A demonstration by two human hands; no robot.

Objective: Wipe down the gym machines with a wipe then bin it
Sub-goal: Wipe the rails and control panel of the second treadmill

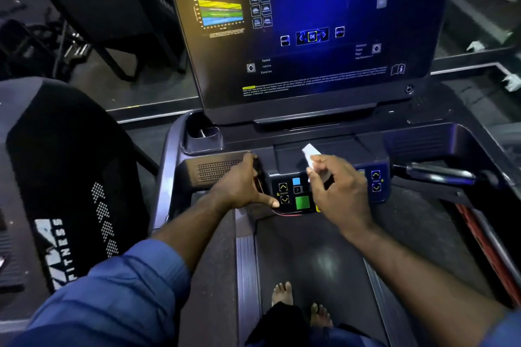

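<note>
The right hand [341, 194] pinches the wipe [310, 153] above the button panel [293, 194], the left hand [242, 186] grips the console [214, 170] edge; best flatten the wipe and sweep lightly across the buttons

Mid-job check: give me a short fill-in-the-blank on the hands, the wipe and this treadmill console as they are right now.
1. The right hand pinches the wipe, which is ____ in colour.
2. The left hand grips the button panel at its ____ end.
3. The large square button on that panel is ____.
4. The feet on the treadmill belt are ____.

Missing words: white; left; green; bare.
</note>
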